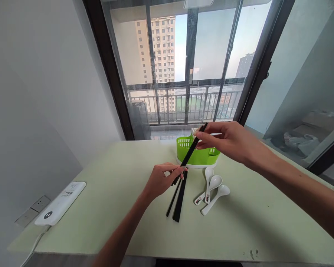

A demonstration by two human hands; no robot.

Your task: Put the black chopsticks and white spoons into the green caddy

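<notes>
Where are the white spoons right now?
The three white spoons lie on the table right of centre in the head view, just in front of the green basket and right of the black chopsticks.

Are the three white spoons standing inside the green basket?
No, the white spoons lie flat on the table, in front of the green basket, not inside it.

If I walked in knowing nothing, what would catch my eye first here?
Probably the bright green basket at the far middle of the pale table, before the big window. Just over it, the right hand pinches a black chopstick that slants down to the left hand, which rests on more black chopsticks lying on the table. Three white spoons lie beside them.
</notes>
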